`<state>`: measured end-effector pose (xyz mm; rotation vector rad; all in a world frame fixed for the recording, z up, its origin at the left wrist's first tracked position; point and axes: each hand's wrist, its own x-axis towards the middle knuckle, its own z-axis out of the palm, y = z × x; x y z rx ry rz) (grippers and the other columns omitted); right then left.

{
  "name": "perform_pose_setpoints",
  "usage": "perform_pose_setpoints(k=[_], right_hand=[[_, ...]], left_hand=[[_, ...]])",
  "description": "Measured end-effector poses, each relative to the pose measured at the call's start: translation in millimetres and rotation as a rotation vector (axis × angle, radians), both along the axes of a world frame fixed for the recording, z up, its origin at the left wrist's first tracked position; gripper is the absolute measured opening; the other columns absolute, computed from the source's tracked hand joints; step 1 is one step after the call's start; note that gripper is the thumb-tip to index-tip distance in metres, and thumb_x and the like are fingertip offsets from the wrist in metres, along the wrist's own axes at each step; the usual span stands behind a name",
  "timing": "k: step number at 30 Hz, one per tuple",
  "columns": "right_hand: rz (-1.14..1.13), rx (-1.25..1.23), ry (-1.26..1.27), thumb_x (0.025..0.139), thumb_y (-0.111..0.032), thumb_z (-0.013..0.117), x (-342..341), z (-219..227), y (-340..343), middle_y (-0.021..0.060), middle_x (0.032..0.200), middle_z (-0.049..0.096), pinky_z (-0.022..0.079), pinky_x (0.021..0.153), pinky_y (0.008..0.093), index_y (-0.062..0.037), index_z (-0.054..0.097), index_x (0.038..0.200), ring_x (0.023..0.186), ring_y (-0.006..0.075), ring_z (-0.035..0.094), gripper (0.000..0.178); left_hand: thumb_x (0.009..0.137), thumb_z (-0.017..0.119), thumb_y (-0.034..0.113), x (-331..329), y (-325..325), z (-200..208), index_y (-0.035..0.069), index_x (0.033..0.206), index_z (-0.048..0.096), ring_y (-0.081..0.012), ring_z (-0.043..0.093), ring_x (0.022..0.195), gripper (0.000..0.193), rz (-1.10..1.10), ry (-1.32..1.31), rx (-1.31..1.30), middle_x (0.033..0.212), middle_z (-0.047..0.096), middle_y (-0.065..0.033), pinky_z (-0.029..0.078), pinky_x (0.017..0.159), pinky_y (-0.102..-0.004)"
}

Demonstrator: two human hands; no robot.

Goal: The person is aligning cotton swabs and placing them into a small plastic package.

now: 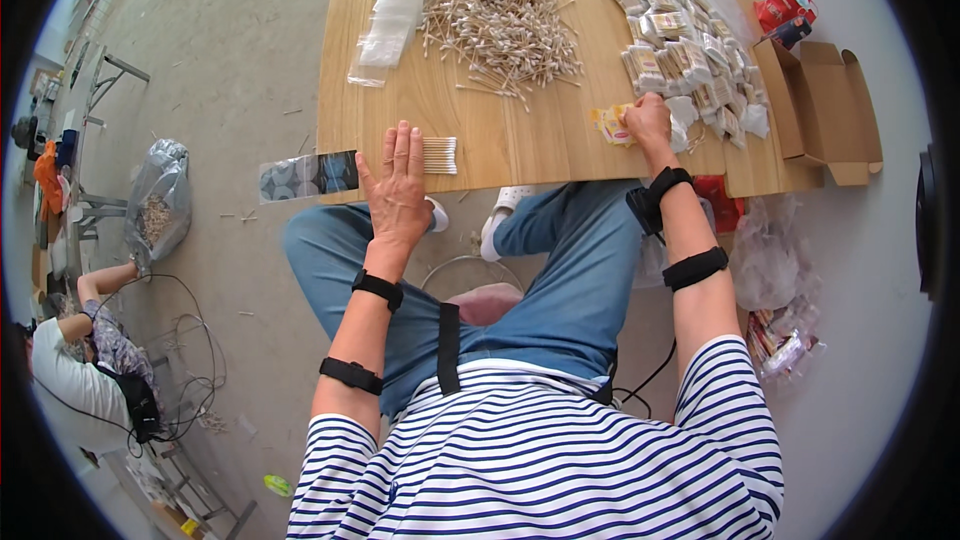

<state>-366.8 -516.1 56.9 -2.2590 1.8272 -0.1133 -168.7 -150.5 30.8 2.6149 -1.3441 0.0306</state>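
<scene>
My left hand (pixel 398 190) lies flat at the table's near edge, fingers stretched out, over one end of a neat row of cotton swabs (pixel 440 155). Beside it, a dark patterned strip with a clear plastic end (pixel 310 176) sticks out past the table's left edge. My right hand (pixel 652 122) is closed in a pinch on yellow printed paper labels (pixel 609 126) near the right side. How many labels it grips is hidden by the fingers. A large heap of loose cotton swabs (pixel 505 15) covers the far middle of the wooden table (pixel 500 145).
Clear plastic bags (pixel 392 25) lie at the far left of the table. Packed swab bundles (pixel 690 50) pile up at the right, beside an open cardboard box (pixel 830 115) and a red bag (pixel 783 2). Another person (pixel 85 380) sits at the left near a plastic sack (pixel 158 200).
</scene>
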Motion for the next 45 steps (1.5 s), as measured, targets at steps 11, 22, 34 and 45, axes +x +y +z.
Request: perform_pose_setpoints(k=[11, 22, 34, 45], right_hand=[[-0.003, -0.005, -0.05, 0.07, -0.025, 0.082, -9, -2, 2, 0.0183, 0.102, 0.073, 0.055, 0.086, 0.0428, -0.0053, 0.07, 0.099, 0.1, 0.0339, 0.07, 0.037], [-0.009, -0.026, -0.062, 0.079, -0.028, 0.077, -10, -3, 9, 0.0154, 0.104, 0.073, 0.055, 0.086, 0.0454, -0.0086, 0.07, 0.095, 0.101, 0.0341, 0.07, 0.026], [0.098, -0.138, -0.366, 0.075, -0.023, 0.078, -15, -6, 2, 0.0124, 0.075, 0.071, 0.054, 0.067, 0.0396, -0.0072, 0.072, 0.083, 0.071, 0.0279, 0.07, 0.019], [0.181, -0.348, -0.395, 0.078, -0.019, 0.074, -5, 8, 1, 0.0125, 0.079, 0.07, 0.053, 0.07, 0.0415, -0.0062, 0.071, 0.084, 0.074, 0.0308, 0.069, 0.014]], left_hand=[[0.056, 0.091, 0.019, -1, -1, 1, 0.011, 0.157, 0.024, -0.023, 0.02, 0.154, 0.121, -0.022, -0.048, 0.048, 0.165, 0.023, -0.006, 0.015, 0.12, -0.0622], [0.056, 0.092, 0.02, 1, 0, -2, 0.011, 0.158, 0.022, -0.0236, 0.019, 0.154, 0.124, -0.024, -0.054, 0.038, 0.166, 0.022, -0.0057, 0.014, 0.12, -0.0627], [0.062, 0.082, 0.017, -1, -1, 11, 0.01, 0.157, 0.027, -0.021, 0.018, 0.155, 0.11, 0.01, 0.06, 0.079, 0.166, 0.023, -0.0054, 0.011, 0.121, -0.0631], [0.077, 0.063, 0.007, -8, -4, -6, 0.007, 0.156, 0.029, -0.0236, 0.018, 0.155, 0.086, 0.024, -0.005, -0.009, 0.165, 0.024, -0.0094, 0.005, 0.121, -0.0634]])
